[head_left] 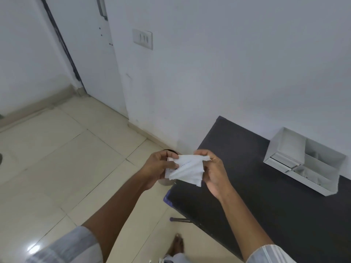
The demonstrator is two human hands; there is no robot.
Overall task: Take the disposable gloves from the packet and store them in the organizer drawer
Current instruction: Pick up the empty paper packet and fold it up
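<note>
The dark table [266, 196] fills the lower right, its near edge and right side cut off by the frame, and everything else is placed against it. Beyond its left edge lies the pale tiled floor [57, 158], running back to a white wall [228, 63] that also stands behind the table. On the table's far right part, against the wall, sits the white organizer [303, 162], open on top with several compartments; a small drawer [281, 162] shows at its left front, apparently pulled out a little, though the blur makes that hard to judge. Over the table's left corner both hands hold a crumpled white packet [187, 168] in the air, well apart from the organizer. The left hand [157, 168] grips the packet's left end, thumb pressed on top and fingers curled beneath, mostly hidden. The right hand [214, 171] pinches the upper right edge between thumb and fingertips. Faint blue print marks the packet; whether gloves are already drawn out cannot be told. A dark round object [171, 151] peeks out behind the left hand, largely covered. A bare foot [177, 245] shows on the floor beside the table's near edge.
</note>
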